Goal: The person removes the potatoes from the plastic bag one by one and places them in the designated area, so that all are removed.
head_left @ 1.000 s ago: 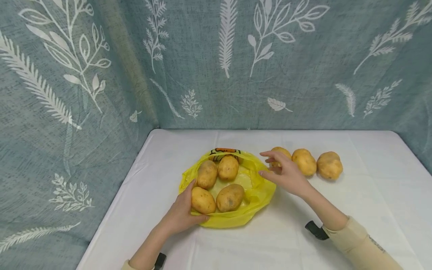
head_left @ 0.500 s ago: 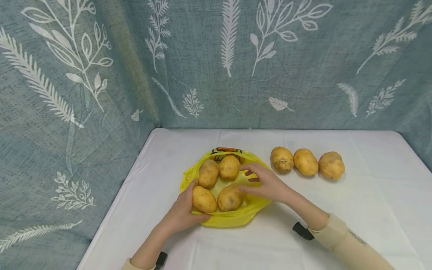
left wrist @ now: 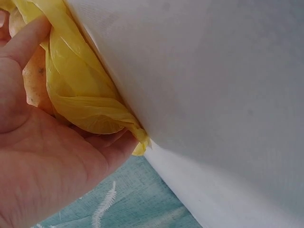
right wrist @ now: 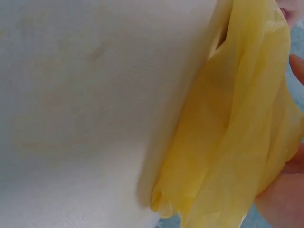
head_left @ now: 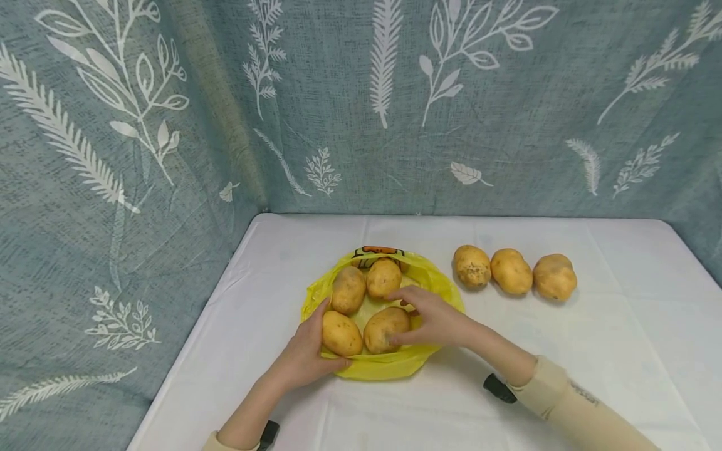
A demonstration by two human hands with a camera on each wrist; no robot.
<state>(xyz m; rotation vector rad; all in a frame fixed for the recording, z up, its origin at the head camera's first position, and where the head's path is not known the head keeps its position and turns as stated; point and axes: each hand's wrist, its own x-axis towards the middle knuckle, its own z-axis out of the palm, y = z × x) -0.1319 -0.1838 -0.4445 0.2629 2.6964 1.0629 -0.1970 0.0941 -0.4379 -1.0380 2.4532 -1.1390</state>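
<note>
A crinkled yellow plastic bag (head_left: 395, 369) lies wide-mouthed on the table, with several potatoes inside. My left hand (head_left: 307, 351) holds the bag's near-left rim beside the front-left potato (head_left: 341, 333). In the left wrist view, yellow film passes between the fingers of that left hand (left wrist: 52, 156). Inside the bag mouth, my right hand (head_left: 431, 319) spreads over the front-right potato (head_left: 379, 329), its thumb overlapping the potato and its fingers just beyond it. Two more potatoes, one upright and long (head_left: 348, 290) and one rounder (head_left: 383, 279), sit behind. The right wrist view shows mostly the bag's outside (right wrist: 213, 142).
Three potatoes stand in a row at the back right: a speckled one (head_left: 472, 267), a smooth one (head_left: 511, 271) and a knobbly one (head_left: 555, 277). A white cloth covers the table (head_left: 564, 351). Blue-green leaf-patterned curtains (head_left: 361, 156) hang behind and on the left.
My right hand has moved left from beyond the bag's right rim into its mouth, then lowered onto the front-right potato. The left hand has kept its hold; the potatoes stay put.
</note>
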